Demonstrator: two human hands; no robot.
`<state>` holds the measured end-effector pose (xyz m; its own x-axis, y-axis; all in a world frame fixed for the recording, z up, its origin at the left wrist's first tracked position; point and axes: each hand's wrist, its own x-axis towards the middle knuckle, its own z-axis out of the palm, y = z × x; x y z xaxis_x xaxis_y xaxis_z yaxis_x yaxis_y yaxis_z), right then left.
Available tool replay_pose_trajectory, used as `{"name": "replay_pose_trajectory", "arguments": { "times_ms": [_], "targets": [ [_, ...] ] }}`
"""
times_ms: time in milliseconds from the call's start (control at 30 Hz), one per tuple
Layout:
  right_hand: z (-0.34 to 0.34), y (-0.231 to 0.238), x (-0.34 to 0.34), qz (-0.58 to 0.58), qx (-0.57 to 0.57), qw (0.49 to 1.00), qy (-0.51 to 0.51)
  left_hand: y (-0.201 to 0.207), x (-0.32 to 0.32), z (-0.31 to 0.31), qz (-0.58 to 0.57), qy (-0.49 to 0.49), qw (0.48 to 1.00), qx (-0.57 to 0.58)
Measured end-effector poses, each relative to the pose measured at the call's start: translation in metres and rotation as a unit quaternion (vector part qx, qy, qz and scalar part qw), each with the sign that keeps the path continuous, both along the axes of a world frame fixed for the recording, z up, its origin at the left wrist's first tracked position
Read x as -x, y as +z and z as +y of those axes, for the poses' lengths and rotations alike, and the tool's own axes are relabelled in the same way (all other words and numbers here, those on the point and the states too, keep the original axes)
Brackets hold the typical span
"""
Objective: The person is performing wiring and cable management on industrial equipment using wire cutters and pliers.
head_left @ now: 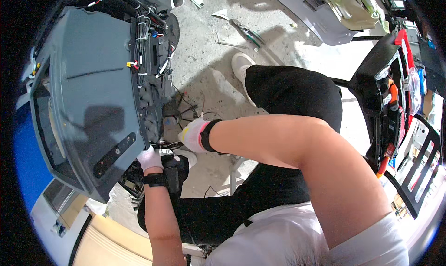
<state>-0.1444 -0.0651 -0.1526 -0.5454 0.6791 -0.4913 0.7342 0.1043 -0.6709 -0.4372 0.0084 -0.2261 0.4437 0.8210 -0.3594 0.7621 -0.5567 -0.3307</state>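
A large grey casing (95, 94) stands on the left, with bundled cables (142, 52) along its right edge. At the casing's lower right corner is my left hand (150, 159) in a pale glove; its fingers are hidden against the edge. My right hand (193, 135), in a white glove with a yellow stripe, is just to the right, close to the machine's black underside (152, 103). Its fingers are curled together, and I cannot make out what is between them. Thin loose wires (169, 144) run between the two hands.
Pliers with green handles (251, 35) lie on the concrete floor (209, 66), near a thin rod (232, 45). A black chair-like frame (378, 80) at right bears tools with orange handles (393, 93). White panels (311, 15) are at the top right. My legs (292, 92) straddle the work area.
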Motion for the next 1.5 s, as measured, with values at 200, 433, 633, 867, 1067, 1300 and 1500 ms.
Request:
{"name": "replay_pose_trajectory", "arguments": {
  "times_ms": [200,433,633,867,1067,1300,1500],
  "targets": [
    [0.017,0.003,0.008,-0.032,0.09,0.994,0.043,0.03,-0.027,-0.009,-0.052,-0.017,0.997,-0.058],
    [0.037,-0.003,0.038,-0.098,0.066,0.993,0.011,0.075,-0.085,0.0,0.001,0.312,0.946,0.09],
    [0.034,0.011,0.03,-0.024,-0.015,0.999,-0.016,0.036,-0.023,0.009,-0.26,0.316,0.912,-0.022],
    [0.025,-0.022,0.065,-0.016,0.012,0.989,-0.145,0.033,-0.039,0.022,-0.291,0.328,0.899,0.004],
    [0.025,-0.009,0.049,-0.014,0.034,0.998,-0.048,-0.011,0.017,0.036,-0.246,0.183,0.951,0.029],
    [0.032,0.023,0.035,-0.092,0.08,0.992,0.038,0.08,-0.071,-0.001,-0.278,0.204,0.925,0.157],
    [0.041,-0.004,0.011,-0.149,0.091,0.984,-0.017,0.04,-0.047,0.003,-0.542,0.293,0.763,0.197]
  ]
}}
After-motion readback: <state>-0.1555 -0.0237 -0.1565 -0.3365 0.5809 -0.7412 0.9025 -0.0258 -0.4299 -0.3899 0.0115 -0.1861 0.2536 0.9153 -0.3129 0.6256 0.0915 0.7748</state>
